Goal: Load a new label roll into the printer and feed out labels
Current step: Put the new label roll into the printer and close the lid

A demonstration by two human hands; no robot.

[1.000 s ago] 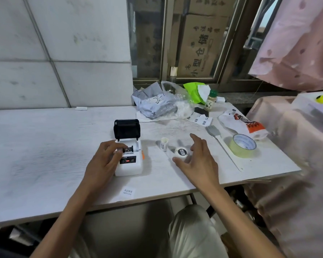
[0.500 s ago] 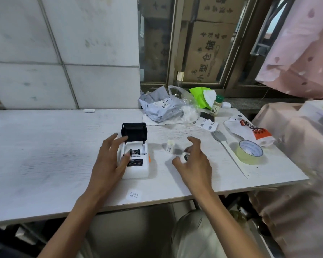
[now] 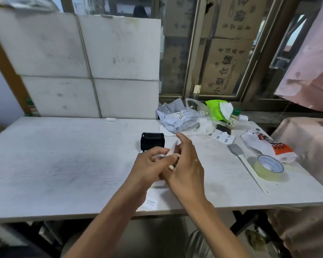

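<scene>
Soft, even daylight comes from the window [image 3: 222, 49] at upper right; shadows are faint. Motion blur smears the whole frame, and wide-angle distortion bends the edges.

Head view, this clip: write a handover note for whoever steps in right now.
Left hand and right hand are together above the printer, fingers pinching a small label roll with a strip of tape peeled up.
Printer: lid open and tipped back, body mostly hidden behind the hands, mid-table.
Done: lid opened, new roll picked up.
Left: free the leading end, drop the roll in the bay, close the lid, feed out labels.
Whether the bay is empty cannot be seen.
</scene>
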